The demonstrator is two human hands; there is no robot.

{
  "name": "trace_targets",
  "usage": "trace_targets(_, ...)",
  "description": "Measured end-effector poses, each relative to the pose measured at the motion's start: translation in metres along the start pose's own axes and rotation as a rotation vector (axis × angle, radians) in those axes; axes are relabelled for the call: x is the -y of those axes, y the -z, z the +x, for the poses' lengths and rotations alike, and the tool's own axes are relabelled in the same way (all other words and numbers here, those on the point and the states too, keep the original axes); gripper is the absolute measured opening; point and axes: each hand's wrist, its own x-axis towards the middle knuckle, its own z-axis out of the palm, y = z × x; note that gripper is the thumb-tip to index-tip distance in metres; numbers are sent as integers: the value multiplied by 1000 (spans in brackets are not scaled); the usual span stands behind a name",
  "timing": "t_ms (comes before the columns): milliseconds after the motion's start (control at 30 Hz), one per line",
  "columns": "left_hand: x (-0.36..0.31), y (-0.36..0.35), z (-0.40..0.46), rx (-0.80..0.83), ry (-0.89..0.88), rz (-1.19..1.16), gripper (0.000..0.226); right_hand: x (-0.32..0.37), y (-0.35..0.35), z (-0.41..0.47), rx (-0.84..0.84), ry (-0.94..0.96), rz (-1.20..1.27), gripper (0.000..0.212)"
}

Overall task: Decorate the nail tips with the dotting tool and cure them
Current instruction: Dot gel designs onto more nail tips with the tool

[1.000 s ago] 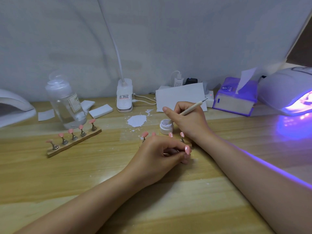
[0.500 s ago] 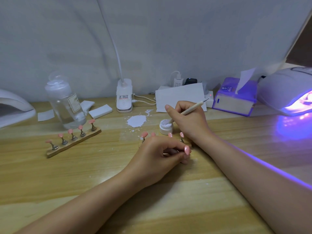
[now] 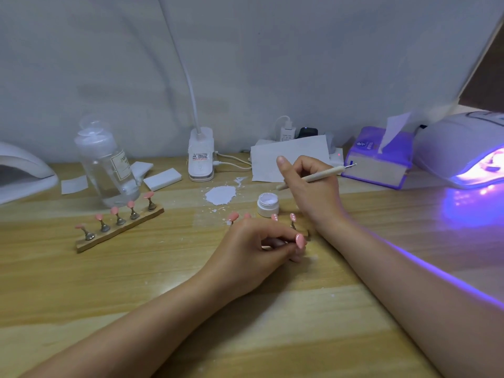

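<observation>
1. At centre frame, the right hand (image 3: pixel 313 192) pinches a dotting tool (image 3: pixel 309 178) above an open white gel pot (image 3: pixel 268 204).
2. The left hand (image 3: pixel 259 249), fingers curled, pinches a pink nail tip (image 3: pixel 300 240) on its stand.
3. Judgement: a steady, light touch should keep dots small.
4. A lit curing lamp (image 3: pixel 463 151) glows violet at right on the wooden table (image 3: pixel 81 282); a grey wall stands behind.

This looks like a home nail-art desk set against a wall draped in grey cloth. A lit UV lamp (image 3: pixel 463 151), a stand of pink nail tips (image 3: pixel 120 222), a tissue box (image 3: pixel 377 159) and a clip lamp (image 3: pixel 201 154) crowd the wooden table (image 3: pixel 109 282).
</observation>
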Motion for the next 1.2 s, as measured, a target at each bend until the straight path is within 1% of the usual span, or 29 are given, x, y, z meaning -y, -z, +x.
trace_targets(133,-1,0,-1,-11,2,-21,15,16,3,3,-87,-31,101,41)
trace_targets(200,0,0,-1,-8,11,-44,12,33,6,7,-113,-48,178,43)
trace_targets(300,-2,0,-1,-2,30,-78,8,63,14,13,-111,-5,289,48)
trace_targets(367,-1,0,-2,5,30,-84,9,77,19,10,-67,4,346,46)
trace_targets(467,-1,0,-1,-3,14,-72,10,76,25,-11,65,-47,326,34)
trace_targets(533,0,0,-1,-12,-3,-66,9,67,30,-32,97,-104,284,34)
trace_targets(633,0,0,-1,-5,-10,-50,9,53,37,-56,10,-215,278,39)
trace_targets(700,2,0,-1,-5,-14,-47,10,45,39,-63,-19,-267,280,38)
trace_targets(800,3,0,0,4,5,-52,12,43,40,-66,28,-262,291,33)
trace_targets(900,3,2,-1,14,-26,-54,15,45,40,-67,102,-238,321,37)
trace_targets(1033,4,3,0,12,-63,-36,25,44,39,-68,119,-243,360,39)
trace_targets(1200,3,3,2,27,-71,-19,30,41,39,-66,134,-254,346,40)
